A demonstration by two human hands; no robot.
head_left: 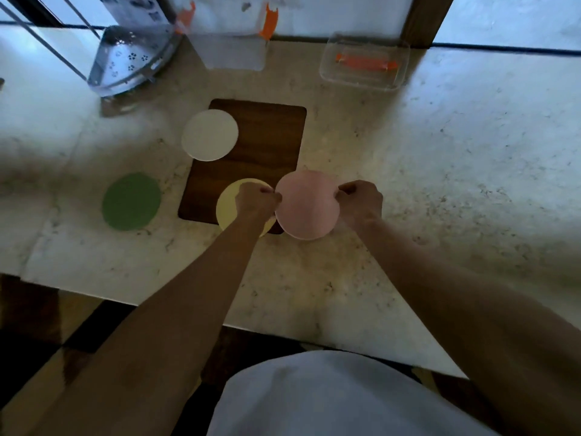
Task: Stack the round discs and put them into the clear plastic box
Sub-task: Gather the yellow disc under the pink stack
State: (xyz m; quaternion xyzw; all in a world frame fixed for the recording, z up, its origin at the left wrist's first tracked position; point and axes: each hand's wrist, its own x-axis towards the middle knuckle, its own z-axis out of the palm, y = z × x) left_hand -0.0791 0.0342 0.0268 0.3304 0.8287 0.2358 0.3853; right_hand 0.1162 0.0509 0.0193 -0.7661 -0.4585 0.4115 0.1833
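At the far edge of the stone counter (440,184) you have the clear plastic box (364,62), lying with its long side running left to right; through its walls you can see only an orange strip (366,62) (whether that is a handle, a clip or something loose inside, you cannot tell), and no disc is in it. Left of it stands a taller clear container (231,36) with orange clips, too blurred to show what it holds, and further left a metal corner rack (132,61). Nearer you, a dark wooden board (261,143) lies with its long axis running away from you, tilted slightly. The white disc (210,135) lies flat on the board's far left corner, overhanging the edge. The green disc (131,201) lies flat on the counter, well apart to the left. The yellow disc (228,204) lies at the board's near edge, partly under your left hand (255,199). You hold the pink disc (306,204) between both hands, face up and roughly level, beside the yellow one and over the board's near right corner; your left fingers pinch its left rim and your right hand (360,199) pinches its right rim, fingers curled close. Being round, the discs show no long axis.
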